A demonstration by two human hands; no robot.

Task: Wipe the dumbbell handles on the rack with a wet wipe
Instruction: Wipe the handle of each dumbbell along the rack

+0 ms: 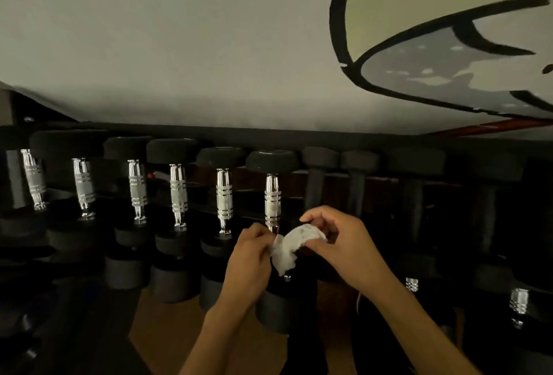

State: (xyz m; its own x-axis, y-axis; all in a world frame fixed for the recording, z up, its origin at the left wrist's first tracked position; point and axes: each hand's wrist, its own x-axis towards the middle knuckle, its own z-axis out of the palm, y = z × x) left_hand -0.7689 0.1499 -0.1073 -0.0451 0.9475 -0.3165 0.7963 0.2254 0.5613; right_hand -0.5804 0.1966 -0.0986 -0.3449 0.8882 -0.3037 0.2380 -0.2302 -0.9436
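Head view: left hand [250, 250] and right hand [335, 240] both pinch the crumpled wet wipe [291, 247] (white) close together, just below a chrome dumbbell handle [272, 202] on the rack [329, 138].

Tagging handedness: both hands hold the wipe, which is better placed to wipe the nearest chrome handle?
Probably left. The left hand pinches the wet wipe just below that chrome handle; the right hand holds it off to the side.

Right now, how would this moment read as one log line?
left hand: pinches wet wipe | right hand: pinches wet wipe | wet wipe: crumpled, in front of chrome handle
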